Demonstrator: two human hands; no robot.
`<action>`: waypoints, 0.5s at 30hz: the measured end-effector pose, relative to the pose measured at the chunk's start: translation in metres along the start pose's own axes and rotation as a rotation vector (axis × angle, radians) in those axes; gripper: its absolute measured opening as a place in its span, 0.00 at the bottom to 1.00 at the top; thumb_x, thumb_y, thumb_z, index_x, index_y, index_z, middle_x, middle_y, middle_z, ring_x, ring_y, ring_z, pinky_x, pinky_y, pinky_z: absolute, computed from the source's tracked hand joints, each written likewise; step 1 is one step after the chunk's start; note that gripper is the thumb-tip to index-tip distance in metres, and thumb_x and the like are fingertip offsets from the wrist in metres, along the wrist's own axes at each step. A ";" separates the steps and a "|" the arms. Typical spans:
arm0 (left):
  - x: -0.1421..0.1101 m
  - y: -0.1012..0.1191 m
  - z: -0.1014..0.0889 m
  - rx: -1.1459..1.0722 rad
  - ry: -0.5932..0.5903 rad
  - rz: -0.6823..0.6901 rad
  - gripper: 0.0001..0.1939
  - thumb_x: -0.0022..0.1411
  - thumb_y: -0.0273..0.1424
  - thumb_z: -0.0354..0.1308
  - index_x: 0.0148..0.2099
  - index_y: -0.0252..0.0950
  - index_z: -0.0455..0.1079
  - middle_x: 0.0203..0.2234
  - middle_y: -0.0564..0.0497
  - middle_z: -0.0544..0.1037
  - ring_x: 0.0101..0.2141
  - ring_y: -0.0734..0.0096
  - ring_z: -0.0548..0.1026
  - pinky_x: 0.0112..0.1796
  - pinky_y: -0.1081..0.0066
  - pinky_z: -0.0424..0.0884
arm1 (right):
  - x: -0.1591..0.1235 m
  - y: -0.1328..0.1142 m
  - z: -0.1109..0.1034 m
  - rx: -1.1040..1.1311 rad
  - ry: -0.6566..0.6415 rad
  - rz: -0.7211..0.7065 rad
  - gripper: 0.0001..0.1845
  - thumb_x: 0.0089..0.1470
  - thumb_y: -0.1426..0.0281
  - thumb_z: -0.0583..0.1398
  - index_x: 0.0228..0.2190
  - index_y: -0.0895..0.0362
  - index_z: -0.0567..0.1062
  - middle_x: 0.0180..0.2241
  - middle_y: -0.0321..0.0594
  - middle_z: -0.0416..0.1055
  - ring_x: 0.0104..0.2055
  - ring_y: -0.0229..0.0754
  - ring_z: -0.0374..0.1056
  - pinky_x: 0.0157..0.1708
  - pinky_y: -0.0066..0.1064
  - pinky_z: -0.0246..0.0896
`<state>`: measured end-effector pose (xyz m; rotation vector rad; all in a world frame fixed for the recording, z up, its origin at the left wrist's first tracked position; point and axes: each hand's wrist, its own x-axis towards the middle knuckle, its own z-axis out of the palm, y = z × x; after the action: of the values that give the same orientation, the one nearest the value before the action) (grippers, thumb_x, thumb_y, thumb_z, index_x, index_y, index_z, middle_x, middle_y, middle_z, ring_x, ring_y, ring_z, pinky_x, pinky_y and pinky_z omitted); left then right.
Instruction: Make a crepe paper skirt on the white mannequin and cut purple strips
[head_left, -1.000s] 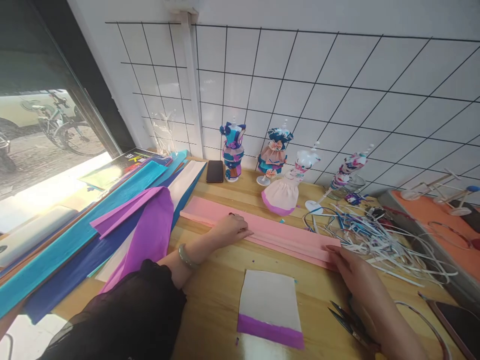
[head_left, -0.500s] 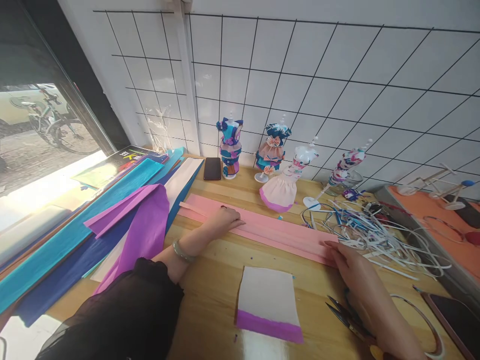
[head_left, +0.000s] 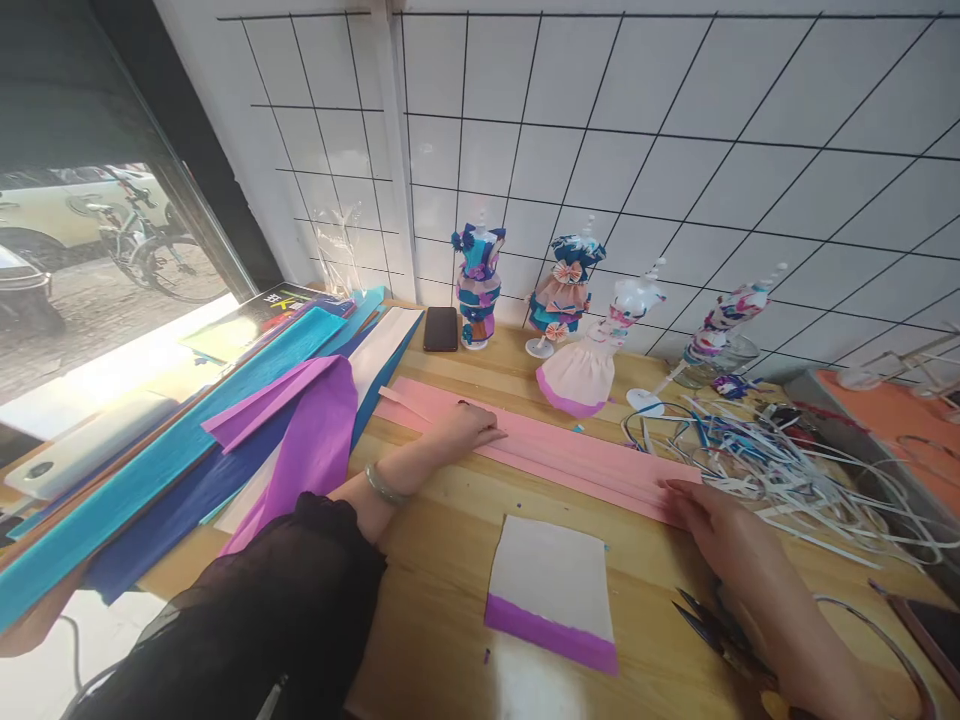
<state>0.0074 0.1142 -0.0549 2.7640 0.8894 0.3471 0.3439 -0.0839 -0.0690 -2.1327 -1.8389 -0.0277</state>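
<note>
A long band of pink crepe paper (head_left: 600, 468) lies flat across the wooden table, with a narrower pale pink strip (head_left: 409, 403) along it. My left hand (head_left: 465, 428), a bangle at its wrist, has its fingers closed on the pale strip near the middle of the band. Over the right end, the bent fingers of my right hand (head_left: 701, 505) pinch the paper; the fingertips partly cover what they grip. Below the band lies a white crepe paper piece (head_left: 551, 570) with a purple border. Dark-bladed scissors (head_left: 712, 630) rest beside my right forearm, which hides part of them.
Crepe paper lengths, including a purple one (head_left: 315, 420) and a turquoise one (head_left: 247, 385), are heaped at left. Small dress forms, one in a white dress (head_left: 581, 375), stand by the tiled wall. A phone (head_left: 441, 329) lies at the back. Tangled paper strips (head_left: 780, 470) fill the right.
The view has turned slightly, so everything sits farther right in the picture. Both hands keep their places on the pink crepe paper, with hardly any visible movement along it.
</note>
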 end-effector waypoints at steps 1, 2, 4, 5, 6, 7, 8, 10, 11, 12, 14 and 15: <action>0.000 0.000 0.001 0.005 0.001 0.000 0.20 0.64 0.45 0.45 0.32 0.36 0.69 0.29 0.50 0.77 0.32 0.69 0.73 0.32 0.72 0.62 | 0.000 0.001 0.001 -0.003 -0.010 -0.009 0.19 0.53 0.63 0.49 0.39 0.56 0.74 0.42 0.45 0.75 0.42 0.49 0.71 0.42 0.40 0.65; 0.000 0.000 0.001 0.011 0.002 0.000 0.20 0.64 0.45 0.45 0.33 0.36 0.69 0.29 0.50 0.77 0.32 0.69 0.73 0.32 0.72 0.62 | 0.001 0.003 0.002 -0.008 -0.021 -0.014 0.20 0.54 0.62 0.49 0.39 0.56 0.75 0.43 0.46 0.75 0.42 0.49 0.71 0.43 0.40 0.64; 0.000 -0.001 0.003 0.020 0.003 0.002 0.20 0.63 0.45 0.45 0.33 0.36 0.69 0.29 0.50 0.77 0.32 0.68 0.73 0.32 0.72 0.62 | 0.002 0.006 0.004 -0.025 -0.039 -0.020 0.21 0.54 0.61 0.49 0.39 0.57 0.75 0.43 0.47 0.74 0.42 0.50 0.71 0.43 0.41 0.64; 0.000 -0.001 0.003 0.024 0.005 0.003 0.20 0.63 0.45 0.45 0.33 0.36 0.69 0.29 0.50 0.77 0.32 0.68 0.73 0.32 0.72 0.62 | 0.002 0.007 0.005 -0.033 -0.039 -0.022 0.21 0.54 0.61 0.48 0.39 0.58 0.75 0.43 0.47 0.74 0.42 0.51 0.71 0.43 0.41 0.65; 0.000 -0.001 0.004 0.028 0.007 0.003 0.20 0.63 0.45 0.44 0.33 0.36 0.69 0.29 0.50 0.77 0.32 0.68 0.73 0.32 0.72 0.62 | 0.002 0.007 0.006 -0.038 -0.032 -0.027 0.21 0.54 0.62 0.48 0.39 0.58 0.75 0.42 0.48 0.75 0.42 0.51 0.71 0.43 0.42 0.65; 0.000 -0.001 0.004 0.031 0.010 0.004 0.21 0.64 0.45 0.44 0.33 0.36 0.69 0.30 0.50 0.77 0.32 0.68 0.73 0.32 0.72 0.62 | 0.003 0.008 0.007 -0.040 -0.023 -0.037 0.21 0.54 0.62 0.48 0.39 0.58 0.75 0.42 0.49 0.75 0.42 0.51 0.71 0.43 0.42 0.65; 0.000 -0.001 0.004 0.034 0.014 0.003 0.21 0.64 0.45 0.44 0.33 0.36 0.69 0.29 0.50 0.77 0.32 0.68 0.73 0.32 0.71 0.62 | 0.003 0.008 0.007 -0.040 -0.012 -0.049 0.20 0.54 0.63 0.48 0.39 0.58 0.75 0.42 0.49 0.75 0.42 0.51 0.71 0.43 0.42 0.65; 0.000 0.000 0.004 0.041 0.021 0.000 0.21 0.64 0.46 0.44 0.33 0.36 0.69 0.29 0.50 0.77 0.32 0.68 0.73 0.31 0.71 0.61 | 0.003 0.008 0.008 -0.044 0.005 -0.067 0.19 0.53 0.65 0.48 0.37 0.58 0.76 0.41 0.49 0.75 0.42 0.51 0.71 0.43 0.42 0.65; 0.000 0.000 0.004 0.044 0.023 -0.001 0.21 0.64 0.46 0.44 0.33 0.36 0.69 0.29 0.50 0.77 0.31 0.68 0.73 0.31 0.71 0.61 | 0.003 0.008 0.008 -0.048 0.009 -0.074 0.19 0.53 0.65 0.48 0.37 0.58 0.76 0.41 0.49 0.75 0.42 0.50 0.71 0.43 0.41 0.65; 0.000 0.000 0.004 0.046 0.025 0.000 0.21 0.64 0.46 0.43 0.32 0.36 0.69 0.29 0.50 0.77 0.31 0.68 0.73 0.30 0.71 0.61 | 0.003 0.007 0.008 -0.054 0.011 -0.076 0.19 0.53 0.66 0.48 0.37 0.58 0.76 0.41 0.49 0.75 0.42 0.50 0.71 0.43 0.41 0.65; 0.000 0.002 0.002 0.047 0.027 0.004 0.22 0.64 0.46 0.43 0.31 0.36 0.69 0.28 0.50 0.77 0.30 0.68 0.73 0.29 0.72 0.61 | 0.003 0.006 0.008 -0.071 0.016 -0.072 0.19 0.54 0.67 0.47 0.37 0.59 0.75 0.41 0.50 0.75 0.42 0.50 0.71 0.43 0.41 0.65; -0.001 0.003 0.001 0.047 0.028 0.006 0.23 0.64 0.46 0.42 0.31 0.36 0.68 0.27 0.50 0.76 0.30 0.68 0.73 0.29 0.72 0.60 | 0.003 0.006 0.008 -0.081 0.016 -0.069 0.20 0.54 0.67 0.47 0.38 0.60 0.75 0.41 0.51 0.75 0.42 0.50 0.71 0.43 0.41 0.65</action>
<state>0.0083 0.1116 -0.0549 2.8122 0.9072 0.3707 0.3482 -0.0798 -0.0777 -2.1150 -1.9323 -0.1366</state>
